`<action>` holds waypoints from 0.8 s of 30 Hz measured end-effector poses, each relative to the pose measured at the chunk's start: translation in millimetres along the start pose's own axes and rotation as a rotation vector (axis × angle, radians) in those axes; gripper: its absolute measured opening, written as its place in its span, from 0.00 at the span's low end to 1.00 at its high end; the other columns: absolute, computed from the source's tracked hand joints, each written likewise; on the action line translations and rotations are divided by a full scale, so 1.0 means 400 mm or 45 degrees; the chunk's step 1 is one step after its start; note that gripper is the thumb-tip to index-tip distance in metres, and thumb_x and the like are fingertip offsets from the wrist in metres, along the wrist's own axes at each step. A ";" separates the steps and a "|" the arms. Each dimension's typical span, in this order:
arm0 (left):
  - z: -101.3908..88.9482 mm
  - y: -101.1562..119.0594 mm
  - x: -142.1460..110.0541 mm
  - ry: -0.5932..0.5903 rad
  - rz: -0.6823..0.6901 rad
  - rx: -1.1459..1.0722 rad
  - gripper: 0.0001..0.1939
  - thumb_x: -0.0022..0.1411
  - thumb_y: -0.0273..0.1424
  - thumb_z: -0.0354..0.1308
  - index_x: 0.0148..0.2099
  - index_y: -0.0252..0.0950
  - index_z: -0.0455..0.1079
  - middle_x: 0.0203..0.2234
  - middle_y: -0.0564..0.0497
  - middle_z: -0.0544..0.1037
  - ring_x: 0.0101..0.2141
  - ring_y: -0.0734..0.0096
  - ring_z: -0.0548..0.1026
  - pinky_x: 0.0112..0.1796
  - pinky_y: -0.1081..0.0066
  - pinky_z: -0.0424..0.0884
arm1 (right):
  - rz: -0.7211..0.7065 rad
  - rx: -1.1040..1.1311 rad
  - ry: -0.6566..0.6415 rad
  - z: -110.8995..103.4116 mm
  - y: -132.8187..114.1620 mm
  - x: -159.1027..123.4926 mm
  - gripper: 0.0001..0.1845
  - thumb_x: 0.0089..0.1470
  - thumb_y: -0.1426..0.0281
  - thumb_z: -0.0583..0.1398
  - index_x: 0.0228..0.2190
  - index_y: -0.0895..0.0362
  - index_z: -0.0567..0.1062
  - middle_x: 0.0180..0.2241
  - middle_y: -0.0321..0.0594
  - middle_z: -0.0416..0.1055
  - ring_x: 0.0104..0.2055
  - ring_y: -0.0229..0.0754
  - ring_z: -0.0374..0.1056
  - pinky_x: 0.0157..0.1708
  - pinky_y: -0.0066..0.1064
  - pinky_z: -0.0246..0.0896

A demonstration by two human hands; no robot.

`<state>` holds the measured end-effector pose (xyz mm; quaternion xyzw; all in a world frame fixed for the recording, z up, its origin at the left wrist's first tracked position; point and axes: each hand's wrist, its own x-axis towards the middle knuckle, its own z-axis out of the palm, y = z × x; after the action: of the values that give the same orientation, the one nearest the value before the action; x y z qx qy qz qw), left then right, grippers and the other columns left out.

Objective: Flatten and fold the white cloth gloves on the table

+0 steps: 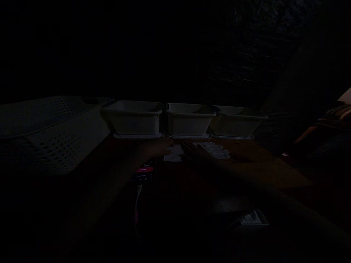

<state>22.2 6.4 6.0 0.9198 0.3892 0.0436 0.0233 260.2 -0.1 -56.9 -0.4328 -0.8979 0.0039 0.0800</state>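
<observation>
The picture is very dark. A white, flat piece, apparently a fabric glove (215, 149) with finger shapes at its right end, lies on the wooden table. My right hand (193, 150) rests on its middle with the fingers stretched out and lying flat. At the left end of the white piece is my left hand (159, 147), its fingertips too dim to make out. Just below my left hand lies a phone (143, 173) with a lit screen and a pale cable (138, 193) plugged into it.
Three pale tubs, a left one (137, 122), a middle one (189, 122) and a right one (236, 124), stand in a row behind my hands. A large perforated basket (90, 126) is at the left. A small shiny item (253, 218) lies at the front right. Part of a person (309, 131) shows at the right edge.
</observation>
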 end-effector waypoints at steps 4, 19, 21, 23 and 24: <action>-0.006 0.009 0.000 -0.038 -0.060 -0.012 0.16 0.65 0.26 0.56 0.54 0.31 0.69 0.56 0.38 0.72 0.52 0.59 0.73 0.51 0.65 0.69 | 0.051 -0.056 -0.054 -0.008 0.010 -0.017 0.34 0.69 0.58 0.42 0.70 0.56 0.49 0.71 0.46 0.41 0.73 0.55 0.38 0.67 0.58 0.37; -0.009 0.012 0.000 -0.072 -0.084 0.006 0.17 0.66 0.28 0.56 0.56 0.30 0.67 0.55 0.39 0.71 0.51 0.61 0.73 0.49 0.68 0.67 | 0.020 -0.220 0.080 -0.009 0.057 -0.062 0.31 0.69 0.58 0.44 0.68 0.57 0.56 0.70 0.49 0.46 0.71 0.55 0.45 0.65 0.56 0.49; -0.008 0.011 0.001 -0.061 -0.063 0.018 0.17 0.65 0.27 0.56 0.56 0.31 0.67 0.55 0.40 0.71 0.51 0.62 0.73 0.50 0.69 0.67 | 0.040 -0.207 0.047 -0.017 0.056 -0.062 0.31 0.69 0.59 0.44 0.68 0.58 0.55 0.69 0.50 0.46 0.71 0.56 0.45 0.65 0.57 0.48; -0.006 0.009 0.002 -0.050 -0.060 0.023 0.16 0.65 0.27 0.57 0.55 0.32 0.67 0.55 0.40 0.72 0.51 0.62 0.73 0.49 0.68 0.67 | 0.056 -0.207 0.014 -0.026 0.057 -0.069 0.31 0.69 0.59 0.45 0.68 0.57 0.55 0.70 0.51 0.45 0.71 0.56 0.44 0.65 0.59 0.45; -0.005 0.008 0.002 -0.046 -0.064 0.025 0.16 0.65 0.27 0.57 0.55 0.32 0.67 0.55 0.40 0.72 0.51 0.62 0.73 0.49 0.68 0.68 | 0.071 -0.208 0.003 -0.030 0.058 -0.075 0.31 0.69 0.59 0.45 0.68 0.57 0.54 0.70 0.51 0.45 0.71 0.56 0.44 0.65 0.60 0.44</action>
<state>24.9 4.6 8.5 0.9107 0.4119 0.0227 0.0224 298.3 -9.6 -51.1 -0.4627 -0.8828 -0.0676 0.0453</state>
